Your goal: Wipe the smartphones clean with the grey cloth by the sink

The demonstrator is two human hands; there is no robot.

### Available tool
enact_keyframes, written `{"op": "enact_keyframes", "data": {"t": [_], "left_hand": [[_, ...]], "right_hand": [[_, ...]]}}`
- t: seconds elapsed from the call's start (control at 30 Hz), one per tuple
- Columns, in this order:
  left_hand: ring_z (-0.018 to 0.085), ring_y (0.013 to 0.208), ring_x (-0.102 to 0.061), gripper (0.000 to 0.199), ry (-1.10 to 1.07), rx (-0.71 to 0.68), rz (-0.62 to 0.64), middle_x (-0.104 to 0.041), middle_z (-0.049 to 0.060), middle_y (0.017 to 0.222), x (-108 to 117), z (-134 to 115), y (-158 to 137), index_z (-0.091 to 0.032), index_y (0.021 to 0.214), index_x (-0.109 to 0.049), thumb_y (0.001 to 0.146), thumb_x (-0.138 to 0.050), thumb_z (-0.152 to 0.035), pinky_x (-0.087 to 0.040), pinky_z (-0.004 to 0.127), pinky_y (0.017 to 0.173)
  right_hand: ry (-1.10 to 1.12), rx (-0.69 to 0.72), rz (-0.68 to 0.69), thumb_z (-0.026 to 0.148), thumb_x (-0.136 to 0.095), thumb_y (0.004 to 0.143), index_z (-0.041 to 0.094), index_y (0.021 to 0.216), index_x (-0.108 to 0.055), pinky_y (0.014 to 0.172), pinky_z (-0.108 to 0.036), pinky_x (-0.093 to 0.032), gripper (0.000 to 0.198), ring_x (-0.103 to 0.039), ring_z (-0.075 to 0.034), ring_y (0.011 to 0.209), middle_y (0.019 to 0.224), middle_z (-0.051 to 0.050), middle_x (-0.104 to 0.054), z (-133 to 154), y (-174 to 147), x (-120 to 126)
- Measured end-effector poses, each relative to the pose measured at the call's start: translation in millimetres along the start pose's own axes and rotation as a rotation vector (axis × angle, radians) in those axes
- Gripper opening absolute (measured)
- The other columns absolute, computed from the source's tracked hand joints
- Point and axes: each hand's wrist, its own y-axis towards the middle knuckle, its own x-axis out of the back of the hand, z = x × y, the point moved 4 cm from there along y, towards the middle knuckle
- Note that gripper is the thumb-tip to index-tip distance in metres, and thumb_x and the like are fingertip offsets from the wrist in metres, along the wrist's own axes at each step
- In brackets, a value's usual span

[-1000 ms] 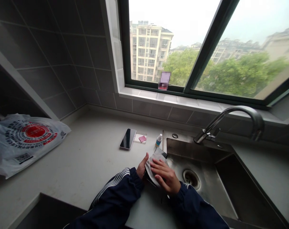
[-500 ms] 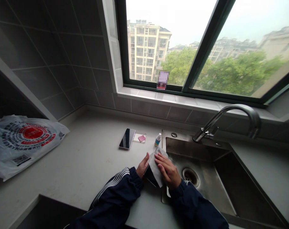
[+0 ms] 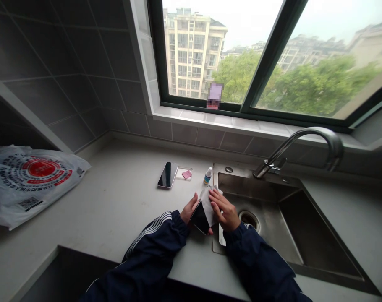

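My left hand [image 3: 188,209] grips a dark-screened phone [image 3: 200,219] by its edge, thumb up along the side and fingertips showing under the far edge. Over the phone's right part lies a thin grey-white cleaning cloth [image 3: 206,205] with a zigzag edge. My right hand [image 3: 226,213] presses this cloth down with its fingers. Just beyond the hands stands a small spray bottle [image 3: 208,176] with a white cap. A second phone [image 3: 168,175] lies flat to the left, touching or close to a clear case [image 3: 190,169] with a small pink piece [image 3: 187,174] on it.
To the right is a steel sink [image 3: 250,184] with a drain [image 3: 249,219] and a curved faucet [image 3: 307,132]. A printed plastic bag [image 3: 65,165] rests on the left of the counter [image 3: 121,184]. A window [image 3: 241,113] with a tiled sill runs along the back.
My right hand and the cloth have slid slightly toward the upper right of the phone, baring more of its dark screen. The whole view has shifted a little.
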Motion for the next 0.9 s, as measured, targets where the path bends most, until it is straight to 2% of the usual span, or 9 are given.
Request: {"op": "enact_keyframes", "data": {"t": [0.1, 0.27, 0.47, 0.63, 0.73, 0.9], "left_hand": [[0.035, 0.103, -0.063, 0.075, 0.034, 0.023, 0.027, -0.06, 0.018, 0.125, -0.6, 0.3, -1.1, -0.021, 0.148, -0.024, 0.088, -0.028, -0.066, -0.043, 0.058, 0.092], [0.034, 0.102, -0.064, 0.076, 0.043, 0.021, -0.006, -0.059, 0.019, 0.125, 0.0, 0.7, -0.7, -0.019, 0.147, -0.027, 0.088, -0.029, -0.066, -0.043, 0.057, 0.093], [0.029, 0.116, -0.058, 0.07, 0.01, -0.047, -0.061, -0.063, 0.016, 0.12, -3.4, -1.5, 1.2, -0.013, 0.142, -0.037, 0.091, -0.03, -0.06, -0.035, 0.046, 0.106], [0.028, 0.117, -0.056, 0.072, 0.006, -0.055, -0.066, -0.064, 0.017, 0.116, -7.0, -2.0, 1.2, -0.007, 0.134, -0.047, 0.089, -0.034, -0.062, -0.032, 0.04, 0.109], [0.029, 0.113, -0.059, 0.071, 0.018, -0.022, -0.072, -0.066, 0.016, 0.112, -9.4, -1.8, -0.8, -0.008, 0.133, -0.048, 0.089, -0.033, -0.062, -0.036, 0.043, 0.105], [0.031, 0.097, -0.066, 0.069, 0.039, 0.045, -0.062, -0.068, 0.014, 0.107, -13.2, -0.5, -2.7, -0.015, 0.138, -0.043, 0.091, -0.025, -0.062, -0.041, 0.052, 0.097]], "right_hand": [[-0.014, -0.005, -0.011, 0.025, -0.046, 0.097, 0.023, 0.129, -0.06, 0.11, -0.049, -0.039, 0.035, -0.043, -0.025, 0.133, 0.136, -0.006, -0.055, -0.6, -0.2, 0.8], [-0.024, 0.013, 0.008, 0.025, -0.046, 0.097, 0.024, 0.129, -0.06, 0.109, -0.049, -0.04, 0.035, -0.043, -0.026, 0.133, 0.135, -0.006, -0.056, 3.0, -0.2, -1.3], [-0.037, 0.064, 0.061, 0.023, -0.046, 0.097, 0.022, 0.131, -0.058, 0.11, -0.052, -0.038, 0.036, -0.04, -0.027, 0.135, 0.137, -0.008, -0.053, 10.1, -3.5, -6.3], [-0.029, 0.159, 0.188, 0.025, -0.05, 0.095, 0.023, 0.134, -0.055, 0.111, -0.051, -0.035, 0.04, -0.04, -0.027, 0.135, 0.139, -0.007, -0.052, 21.3, -7.0, -13.6], [-0.038, 0.167, 0.208, 0.027, -0.047, 0.096, 0.022, 0.138, -0.05, 0.11, -0.051, -0.036, 0.042, -0.038, -0.027, 0.137, 0.143, -0.008, -0.047, 15.6, -5.7, -12.1], [-0.106, 0.076, 0.116, 0.025, -0.041, 0.099, 0.02, 0.143, -0.042, 0.109, -0.058, -0.033, 0.045, -0.03, -0.029, 0.14, 0.147, -0.012, -0.041, -3.6, -3.3, -6.7]]}}
